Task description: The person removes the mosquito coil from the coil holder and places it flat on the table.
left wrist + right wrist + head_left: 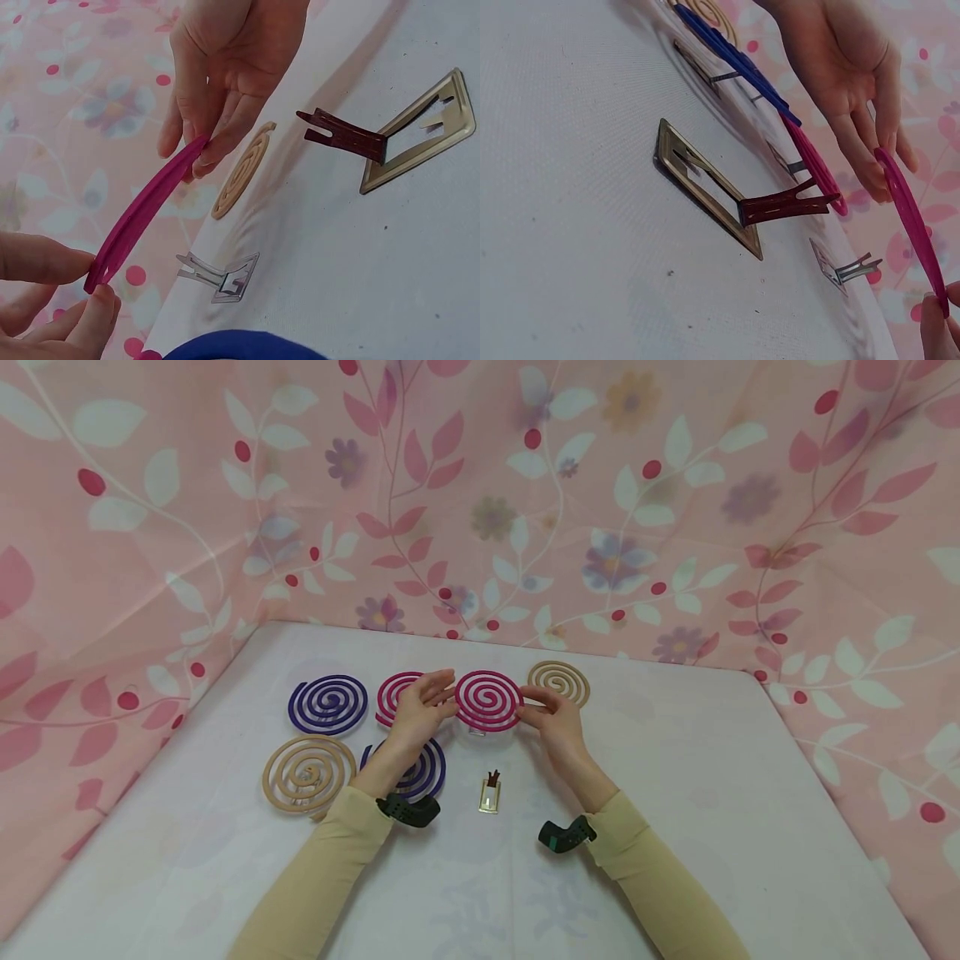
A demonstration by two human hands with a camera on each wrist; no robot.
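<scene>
Both hands hold a magenta mosquito coil (489, 701) by opposite edges, above the far part of the table. My left hand (418, 714) pinches its left edge between thumb and fingers; the right hand (558, 727) pinches the right edge. Seen edge-on in the left wrist view, the coil (142, 214) is slightly bowed. Below it stands a silver metal coil stand (843, 268) with a forked, upright tab. Nearer to me is a gold-framed stand (489, 797) with a dark red forked tab, bearing no coil.
Left of the hands, another magenta coil (387, 693), two dark blue coils (328, 703) and a tan coil (307, 774) sit on stands, partly behind my left arm. A second tan coil (557, 675) lies beyond the right hand. Floral cloth (487, 510) hangs behind the white table (712, 793).
</scene>
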